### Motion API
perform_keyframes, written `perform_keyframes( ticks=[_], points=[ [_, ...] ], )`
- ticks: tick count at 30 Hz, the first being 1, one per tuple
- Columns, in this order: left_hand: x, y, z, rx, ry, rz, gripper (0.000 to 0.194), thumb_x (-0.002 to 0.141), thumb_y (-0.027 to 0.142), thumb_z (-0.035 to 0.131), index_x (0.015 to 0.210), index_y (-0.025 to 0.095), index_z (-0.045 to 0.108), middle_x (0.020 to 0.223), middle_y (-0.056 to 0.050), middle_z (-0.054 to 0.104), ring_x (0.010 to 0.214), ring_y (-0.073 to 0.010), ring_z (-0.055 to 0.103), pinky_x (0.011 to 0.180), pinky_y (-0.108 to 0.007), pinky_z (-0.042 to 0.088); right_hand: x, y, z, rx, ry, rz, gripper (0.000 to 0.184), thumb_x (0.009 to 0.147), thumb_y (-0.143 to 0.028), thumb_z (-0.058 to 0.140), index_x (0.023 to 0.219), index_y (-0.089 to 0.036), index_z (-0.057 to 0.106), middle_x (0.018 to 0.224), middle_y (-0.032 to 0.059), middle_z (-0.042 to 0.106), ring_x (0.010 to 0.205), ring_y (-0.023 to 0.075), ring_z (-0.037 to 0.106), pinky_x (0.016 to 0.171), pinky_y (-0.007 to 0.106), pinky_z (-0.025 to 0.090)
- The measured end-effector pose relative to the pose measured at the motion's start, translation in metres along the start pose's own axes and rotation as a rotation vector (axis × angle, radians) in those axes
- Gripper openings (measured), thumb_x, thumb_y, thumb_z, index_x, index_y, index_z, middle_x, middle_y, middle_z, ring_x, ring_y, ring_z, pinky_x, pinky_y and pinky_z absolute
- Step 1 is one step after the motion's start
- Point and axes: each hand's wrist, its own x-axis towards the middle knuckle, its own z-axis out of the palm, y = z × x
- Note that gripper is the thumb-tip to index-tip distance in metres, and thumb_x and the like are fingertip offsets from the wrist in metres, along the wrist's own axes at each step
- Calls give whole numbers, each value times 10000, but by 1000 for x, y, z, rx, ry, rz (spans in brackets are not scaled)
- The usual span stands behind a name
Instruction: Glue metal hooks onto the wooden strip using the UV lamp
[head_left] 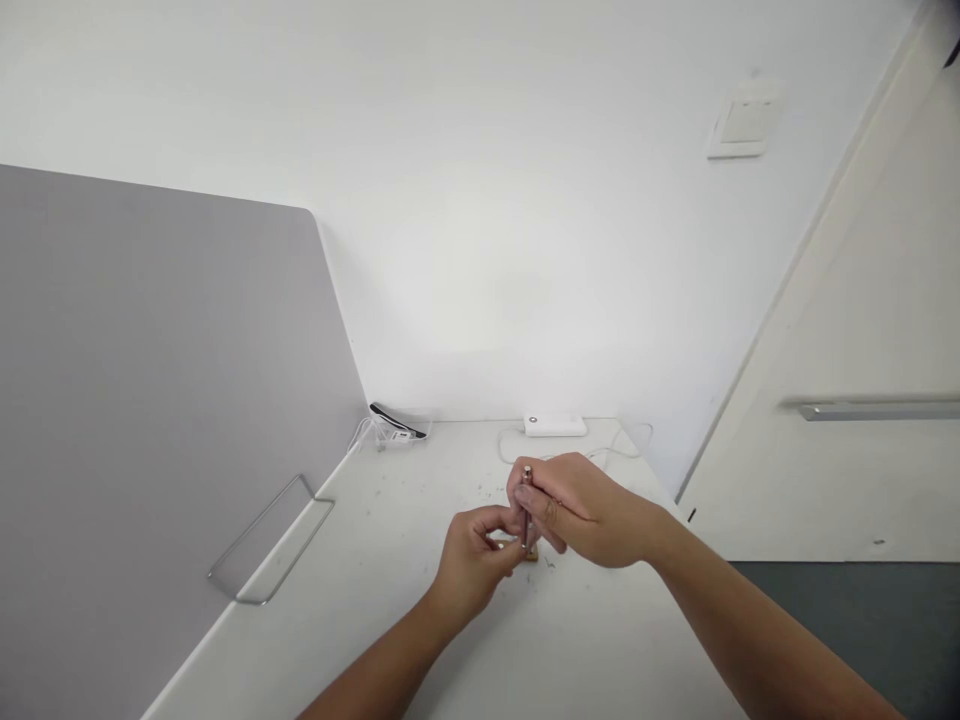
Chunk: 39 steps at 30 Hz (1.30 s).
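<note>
The white box (555, 426) at the rear of the counter (360, 620) serves as the reference point. On the near side of the box, the hands work close together, with their fingertips meeting or overlapping. The right hand (607, 515) is clamped on a slim, dark-reddish tool (527, 474) with a metallic top end. The tool is held nearly upright, tip downward, apparently so that its lower end can be directed from above. The fingers of the left hand (469, 560) are bent in a pinch around the lower end, probably to guide or steady it; whether they grip the tool, the work beneath it or both cannot be determined. A small yellowish piece (532, 553) shows directly below the fingertips, nearer the person than the box and slightly to its left; its form is largely hidden. Dark specks lie around this position. A thin white cable (501, 445) runs loosely around the box. To the left of the box, a clear tray (420, 430) contains a black strip and a small white item, presumably to keep them together. The box bears a small, dark round mark near its left end; no brand name, label or other writing is legible.
</note>
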Motion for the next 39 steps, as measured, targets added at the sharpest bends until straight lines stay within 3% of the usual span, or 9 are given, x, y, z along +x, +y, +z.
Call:
perform_keyframes(
  ticks=[8, 11, 14, 19, 24, 28, 32, 35, 39],
  points=[
    [-1, 1, 3, -16, 87, -79, 312, 730, 414, 867, 889, 146, 846, 780, -68, 742, 536, -117, 616, 425, -196, 463, 3, 19, -3, -376, 249, 52, 266, 1091, -324, 336, 1009, -215, 565, 741, 9, 693, 695, 184, 645, 695, 296, 419],
    [-1, 2, 3, -23, 89, -80, 336, 716, 429, 877, 899, 149, 848, 781, -66, 738, 538, -108, 599, 422, -186, 467, -1, 22, -12, -390, 229, 78, 267, 1091, -314, 332, 983, -221, 558, 776, 6, 715, 661, 170, 630, 686, 300, 413],
    [-1, 1, 3, -26, 84, -76, 358, 726, 443, 873, 934, 153, 846, 782, -63, 732, 546, -104, 589, 426, -180, 475, -5, 19, -19, -294, 116, 107, 281, 1092, -328, 347, 925, -226, 548, 769, -9, 721, 636, 157, 620, 652, 290, 416],
    [0, -2, 1, -12, 58, -35, 283, 763, 411, 835, 854, 144, 822, 769, -48, 712, 533, -92, 565, 432, -177, 477, -8, 1, -16, -39, -75, 110, 347, 1095, -347, 354, 809, -222, 505, 559, -53, 579, 526, 133, 548, 572, 262, 409],
    [0, -2, 1, 12, 30, 4, 248, 801, 373, 797, 729, 137, 773, 707, -21, 671, 522, -78, 538, 445, -169, 475, -1, -1, 1, 46, 27, 53, 330, 1106, -337, 346, 867, -222, 542, 695, -34, 662, 610, 127, 601, 626, 263, 450],
    [0, -1, 2, -2, 40, -37, 285, 791, 419, 822, 861, 143, 820, 783, -49, 714, 544, -97, 597, 439, -173, 465, 4, 10, 10, 50, 217, 45, 333, 1120, -367, 308, 930, -234, 548, 759, -10, 684, 782, 164, 692, 721, 288, 492],
    [-1, -2, 3, -13, 75, -79, 351, 752, 439, 857, 949, 148, 834, 793, -58, 728, 536, -103, 612, 428, -177, 464, 4, 23, 4, -106, 357, 5, 309, 1113, -357, 303, 977, -237, 553, 787, 3, 686, 842, 195, 700, 770, 318, 484],
    [-1, -3, 3, -11, 84, -85, 363, 744, 442, 862, 950, 144, 837, 810, -67, 736, 545, -111, 627, 425, -178, 464, 0, 30, -9, -215, 341, 55, 310, 1104, -331, 318, 922, -235, 550, 720, -14, 675, 771, 190, 690, 729, 310, 461],
    [-1, -3, 4, -20, 86, -97, 354, 739, 431, 862, 940, 140, 836, 821, -70, 737, 543, -115, 646, 419, -173, 452, -8, 26, -24, -224, 186, 90, 328, 1096, -324, 358, 832, -228, 527, 733, -29, 695, 684, 156, 654, 686, 292, 439]
  ],
)
